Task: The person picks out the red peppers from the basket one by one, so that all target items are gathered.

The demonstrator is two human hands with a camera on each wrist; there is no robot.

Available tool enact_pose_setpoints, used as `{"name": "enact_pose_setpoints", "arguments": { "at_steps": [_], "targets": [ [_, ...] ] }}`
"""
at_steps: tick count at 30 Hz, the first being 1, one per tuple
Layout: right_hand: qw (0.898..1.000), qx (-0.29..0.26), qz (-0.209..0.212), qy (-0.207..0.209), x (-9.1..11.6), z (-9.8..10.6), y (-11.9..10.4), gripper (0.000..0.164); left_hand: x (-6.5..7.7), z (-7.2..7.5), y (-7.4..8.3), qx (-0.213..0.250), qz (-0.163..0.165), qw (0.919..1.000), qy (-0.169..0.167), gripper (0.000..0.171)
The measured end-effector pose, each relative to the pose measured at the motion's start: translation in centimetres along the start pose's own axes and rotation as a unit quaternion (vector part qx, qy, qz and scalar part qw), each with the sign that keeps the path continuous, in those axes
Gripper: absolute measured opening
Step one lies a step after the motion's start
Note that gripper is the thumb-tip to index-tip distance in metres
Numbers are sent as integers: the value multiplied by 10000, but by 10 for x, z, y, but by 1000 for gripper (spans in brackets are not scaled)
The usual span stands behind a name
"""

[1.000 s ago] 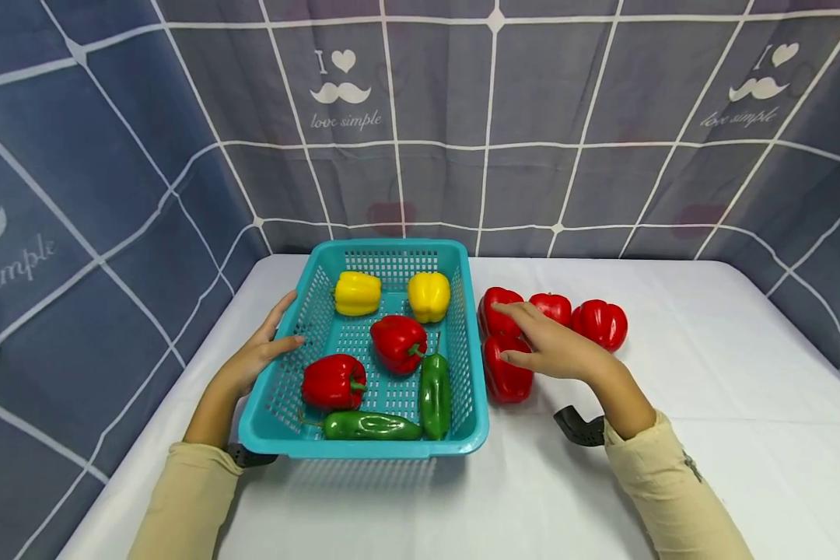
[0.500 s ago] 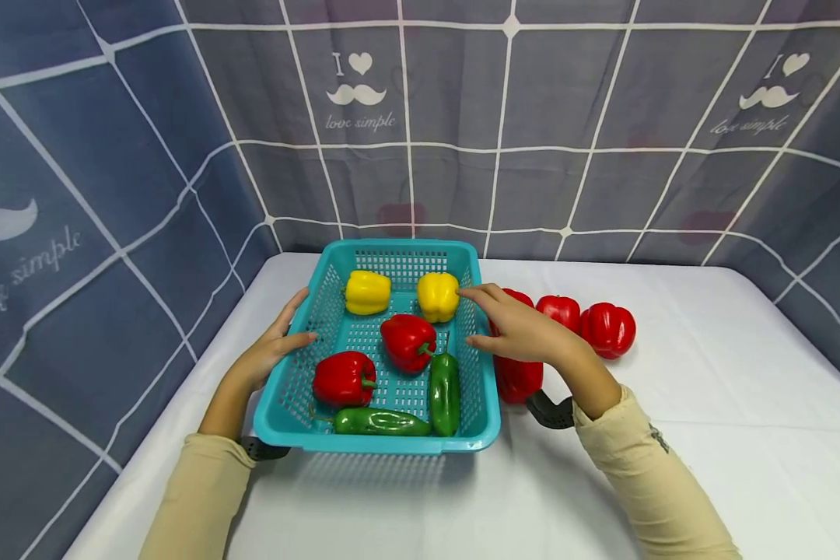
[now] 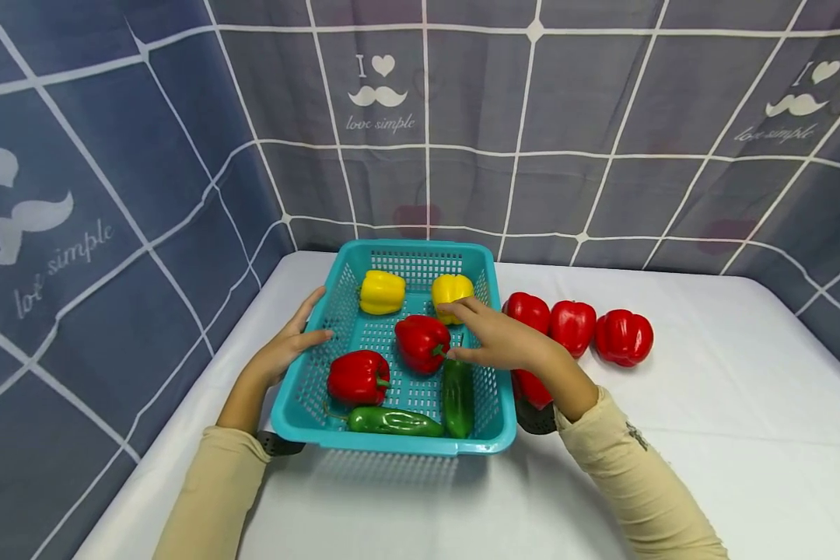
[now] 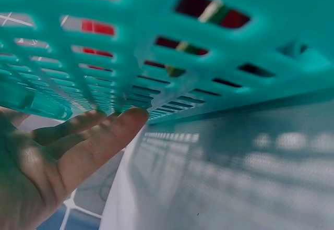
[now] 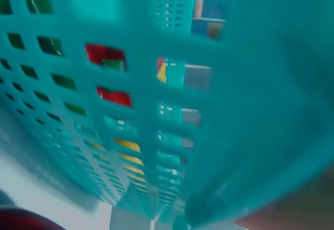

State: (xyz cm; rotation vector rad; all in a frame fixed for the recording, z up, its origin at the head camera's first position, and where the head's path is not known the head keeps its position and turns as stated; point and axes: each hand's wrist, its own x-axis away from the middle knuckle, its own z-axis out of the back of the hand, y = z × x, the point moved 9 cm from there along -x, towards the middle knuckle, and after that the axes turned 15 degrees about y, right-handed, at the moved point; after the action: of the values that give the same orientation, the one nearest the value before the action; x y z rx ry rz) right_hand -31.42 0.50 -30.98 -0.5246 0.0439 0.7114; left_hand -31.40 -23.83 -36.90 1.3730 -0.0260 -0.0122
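Beside right hand (image 3: 500,342) (open): red pepper (image 3: 422,342).

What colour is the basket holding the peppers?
The basket is teal, clearest in the head view.

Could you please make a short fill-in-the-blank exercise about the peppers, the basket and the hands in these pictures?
1. The basket is ____ in colour.
2. Inside the basket lie two red peppers, two green peppers and ____ yellow peppers.
3. The left hand rests on the basket's ____ wall.
4. The right hand reaches over the basket's right wall, nearest the ____ pepper in the middle.

Missing words: teal; two; left; red
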Motion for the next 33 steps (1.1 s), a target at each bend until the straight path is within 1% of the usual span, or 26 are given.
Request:
{"name": "enact_pose_setpoints", "arguments": {
  "at_steps": [4, 9, 14, 21, 25, 29, 33],
  "targets": [
    [9995, -17, -23, -327, -1, -11, -1, 66, 0, -1, 2, 33, -32, 10000, -34, 77],
    [9975, 181, 11, -682, -2, -20, -1, 63, 1, -4, 4, 66, -60, 9999, -82, 77],
    [9967, 270, -69, -763, -6, -22, 3, 62, 0, -5, 4, 63, -34, 9999, -72, 77],
    [9947, 513, -3, -896, -15, -25, 4, 62, -1, -2, 2, 75, -21, 10000, -10, 78],
    [9934, 632, -82, -949, -20, -29, 9, 63, -1, -1, 0, 66, 20, 10000, 18, 78],
    [9928, 648, -73, -1000, -24, -31, 10, 63, -1, 0, 0, 53, 6, 10000, 27, 77],
    [9914, 617, -50, -1156, -26, -35, 9, 63, -1, -1, -1, 57, 5, 10000, -15, 78]
  ]
}}
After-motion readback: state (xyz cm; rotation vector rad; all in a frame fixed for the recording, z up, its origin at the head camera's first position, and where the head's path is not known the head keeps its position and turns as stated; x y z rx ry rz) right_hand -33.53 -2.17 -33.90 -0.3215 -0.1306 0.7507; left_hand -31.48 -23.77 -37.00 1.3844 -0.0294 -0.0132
